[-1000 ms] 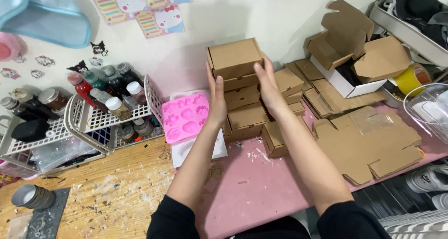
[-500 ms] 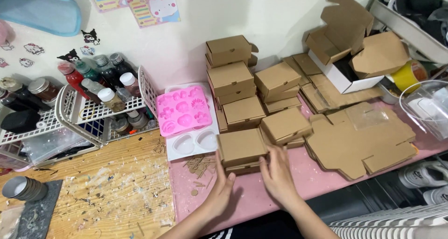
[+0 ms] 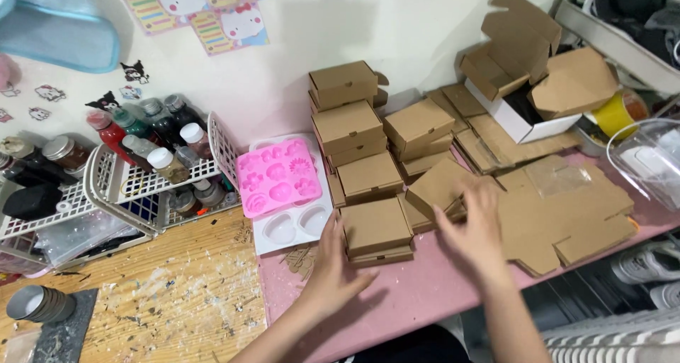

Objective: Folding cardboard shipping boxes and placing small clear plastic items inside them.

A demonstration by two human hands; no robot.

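Observation:
Several small closed brown cardboard boxes stand in rows and low stacks on a pink mat [image 3: 425, 299]. My left hand [image 3: 334, 265] is open, its fingers resting against the left side of the nearest two-box stack [image 3: 375, 228]. My right hand [image 3: 473, 230], blurred and with fingers spread, lies over the edge of a tilted box [image 3: 438, 184] just right of that stack. A taller stack [image 3: 345, 97] stands at the wall.
A pink silicone mould [image 3: 278, 177] lies on a white mould tray [image 3: 282, 230] left of the boxes. White wire baskets [image 3: 113, 186] hold paint bottles. Flat unfolded cardboard [image 3: 567, 214], an open box [image 3: 520, 65], a yellow roll [image 3: 613, 114] and a clear tub [image 3: 648, 161] are at the right.
My hands left the far stack at the wall and drew back to the front edge. They have come forward again, left against the nearest stack, right onto the tilted box.

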